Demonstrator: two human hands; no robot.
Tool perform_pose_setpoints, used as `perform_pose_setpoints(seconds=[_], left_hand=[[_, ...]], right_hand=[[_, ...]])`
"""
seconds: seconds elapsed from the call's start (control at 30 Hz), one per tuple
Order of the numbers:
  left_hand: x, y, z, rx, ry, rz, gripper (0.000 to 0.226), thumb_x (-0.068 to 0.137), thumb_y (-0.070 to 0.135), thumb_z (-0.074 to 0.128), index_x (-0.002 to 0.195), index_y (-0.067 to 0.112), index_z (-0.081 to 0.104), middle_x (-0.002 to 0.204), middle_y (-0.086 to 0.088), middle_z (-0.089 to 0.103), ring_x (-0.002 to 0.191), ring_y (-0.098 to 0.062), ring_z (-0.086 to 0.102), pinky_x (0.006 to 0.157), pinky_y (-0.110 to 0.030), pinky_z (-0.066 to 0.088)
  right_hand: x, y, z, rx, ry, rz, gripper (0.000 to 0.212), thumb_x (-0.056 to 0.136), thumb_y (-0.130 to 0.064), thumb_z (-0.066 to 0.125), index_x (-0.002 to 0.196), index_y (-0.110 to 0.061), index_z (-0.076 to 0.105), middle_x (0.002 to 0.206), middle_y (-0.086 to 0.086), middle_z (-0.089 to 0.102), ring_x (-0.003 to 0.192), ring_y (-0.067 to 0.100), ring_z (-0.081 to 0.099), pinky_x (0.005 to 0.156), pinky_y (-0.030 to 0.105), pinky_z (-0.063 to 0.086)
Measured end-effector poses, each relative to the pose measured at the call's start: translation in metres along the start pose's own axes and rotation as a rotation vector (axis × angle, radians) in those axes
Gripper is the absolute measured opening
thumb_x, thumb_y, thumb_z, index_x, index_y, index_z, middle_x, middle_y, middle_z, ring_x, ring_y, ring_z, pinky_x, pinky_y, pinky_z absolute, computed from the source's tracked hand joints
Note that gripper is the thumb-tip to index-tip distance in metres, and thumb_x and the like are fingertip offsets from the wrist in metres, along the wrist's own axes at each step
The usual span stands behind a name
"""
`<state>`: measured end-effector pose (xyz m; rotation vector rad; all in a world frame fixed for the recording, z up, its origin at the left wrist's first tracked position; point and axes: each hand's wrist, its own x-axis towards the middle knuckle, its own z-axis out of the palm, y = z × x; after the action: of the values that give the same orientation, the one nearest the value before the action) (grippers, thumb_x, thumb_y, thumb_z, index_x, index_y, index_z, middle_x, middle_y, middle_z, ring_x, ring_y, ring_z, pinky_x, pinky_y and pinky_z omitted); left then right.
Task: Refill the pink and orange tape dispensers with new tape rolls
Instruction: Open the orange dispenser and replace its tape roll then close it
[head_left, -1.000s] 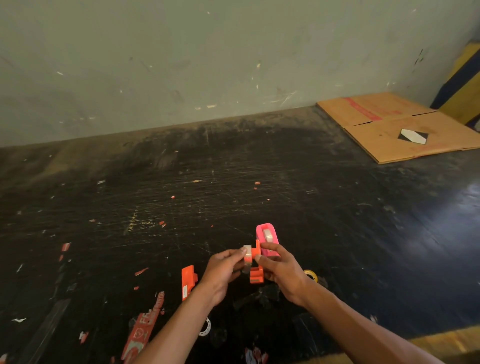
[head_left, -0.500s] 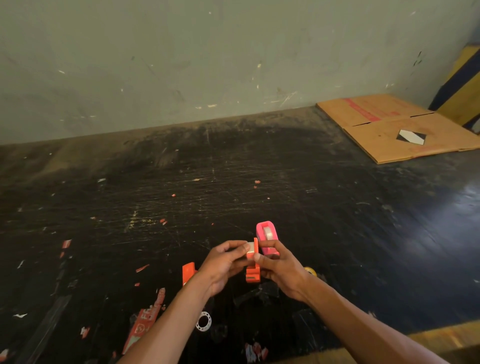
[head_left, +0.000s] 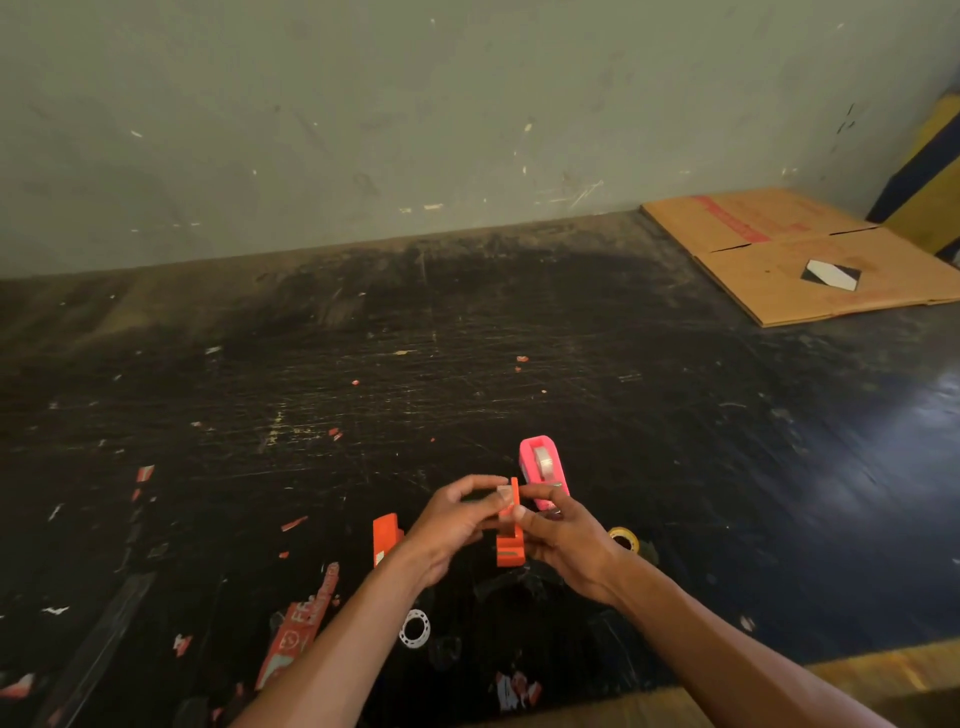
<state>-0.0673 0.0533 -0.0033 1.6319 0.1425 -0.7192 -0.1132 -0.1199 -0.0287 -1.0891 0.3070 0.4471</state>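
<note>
The pink tape dispenser stands on the black table with a clear tape roll seated in it. Just in front of it, my right hand holds an orange dispenser half upright above the table. My left hand pinches a small clear tape roll against the left face of that orange piece. Left of my left wrist, the other orange dispenser half lies on the table.
An empty white tape core lies under my left forearm. A yellowish tape roll sits right of my right hand. Torn red packaging and scraps litter the near left. Flattened cardboard lies at the far right by the wall.
Both hands stay together at the orange piece. My left fingers have pressed the tape roll closer against it, and the hands sit slightly higher above the table.
</note>
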Motion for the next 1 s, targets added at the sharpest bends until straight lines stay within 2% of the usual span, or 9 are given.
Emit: perform_pose_setpoints(seconds=[0.2,0.37,0.47,0.53,0.57,0.67,0.73,0.9,1.0], left_hand=[[-0.001,-0.004,-0.003,0.101,0.029,-0.104,0.034,0.092,0.050,0.064,0.112,0.024,0.073,0.091,0.002,0.082,0.090,-0.013,0.076,0.112,-0.050,0.037],[0.000,-0.007,-0.006,0.116,0.042,-0.115,0.042,0.096,0.059,0.052,0.120,0.028,0.069,0.114,0.000,0.076,0.111,-0.019,0.066,0.107,-0.046,0.039],[0.006,-0.014,-0.018,0.240,0.289,0.042,0.039,0.099,0.048,0.053,0.130,0.025,0.061,0.124,-0.001,0.064,0.113,-0.018,0.058,0.101,-0.041,0.046],[0.009,-0.021,-0.034,0.547,0.530,0.054,0.047,0.097,0.044,0.060,0.140,0.027,0.051,0.138,-0.007,0.052,0.127,-0.026,0.048,0.108,-0.046,0.042],[0.010,-0.024,-0.042,0.676,0.593,0.000,0.055,0.095,0.045,0.062,0.145,0.029,0.044,0.146,-0.010,0.043,0.135,-0.032,0.040,0.110,-0.048,0.038],[0.013,-0.035,-0.062,0.743,0.568,-0.216,0.072,0.093,0.046,0.064,0.154,0.032,0.028,0.157,-0.015,0.025,0.142,-0.039,0.027,0.113,-0.054,0.032],[0.015,-0.044,-0.071,0.718,0.501,-0.282,0.069,0.095,0.038,0.063,0.155,0.031,0.029,0.156,-0.018,0.028,0.141,-0.040,0.032,0.114,-0.053,0.035],[0.026,-0.061,-0.086,0.643,0.468,-0.247,0.059,0.092,0.023,0.067,0.146,0.033,0.044,0.143,-0.014,0.046,0.121,-0.033,0.055,0.102,-0.048,0.052],[0.020,-0.054,-0.082,0.426,0.439,-0.202,0.052,0.094,0.013,0.065,0.141,0.026,0.049,0.129,-0.008,0.055,0.102,-0.023,0.062,0.083,-0.038,0.057]], right_hand=[[-0.001,0.006,0.004,-0.027,0.007,0.022,0.040,0.094,-0.007,0.064,0.131,-0.014,0.053,0.122,0.024,0.062,0.109,0.035,0.068,0.084,0.043,0.060],[-0.001,0.008,0.003,-0.024,0.021,0.036,0.042,0.093,-0.007,0.064,0.133,-0.013,0.053,0.124,0.024,0.061,0.111,0.036,0.066,0.090,0.047,0.058],[0.000,0.008,-0.002,0.013,0.040,0.051,0.046,0.093,-0.006,0.064,0.136,-0.013,0.051,0.123,0.022,0.064,0.109,0.034,0.068,0.091,0.049,0.057],[0.000,0.008,-0.005,0.036,0.052,0.058,0.047,0.093,-0.005,0.063,0.138,-0.012,0.050,0.123,0.021,0.065,0.108,0.033,0.069,0.090,0.048,0.057],[0.000,0.008,-0.006,0.046,0.059,0.062,0.047,0.094,-0.005,0.063,0.138,-0.012,0.050,0.123,0.021,0.065,0.109,0.032,0.069,0.088,0.047,0.058],[-0.001,0.008,-0.007,0.053,0.082,0.074,0.045,0.095,-0.004,0.061,0.138,-0.012,0.051,0.124,0.019,0.064,0.107,0.031,0.069,0.083,0.045,0.059],[-0.002,0.009,-0.008,0.052,0.088,0.081,0.044,0.095,-0.005,0.061,0.137,-0.012,0.051,0.124,0.020,0.064,0.109,0.032,0.068,0.085,0.046,0.058],[-0.002,0.010,-0.007,0.060,0.094,0.091,0.042,0.095,-0.005,0.061,0.135,-0.013,0.052,0.128,0.021,0.063,0.111,0.033,0.068,0.084,0.045,0.058],[-0.001,0.011,-0.008,0.064,0.103,0.092,0.045,0.094,-0.005,0.062,0.137,-0.013,0.051,0.129,0.021,0.063,0.111,0.033,0.068,0.084,0.045,0.059]])
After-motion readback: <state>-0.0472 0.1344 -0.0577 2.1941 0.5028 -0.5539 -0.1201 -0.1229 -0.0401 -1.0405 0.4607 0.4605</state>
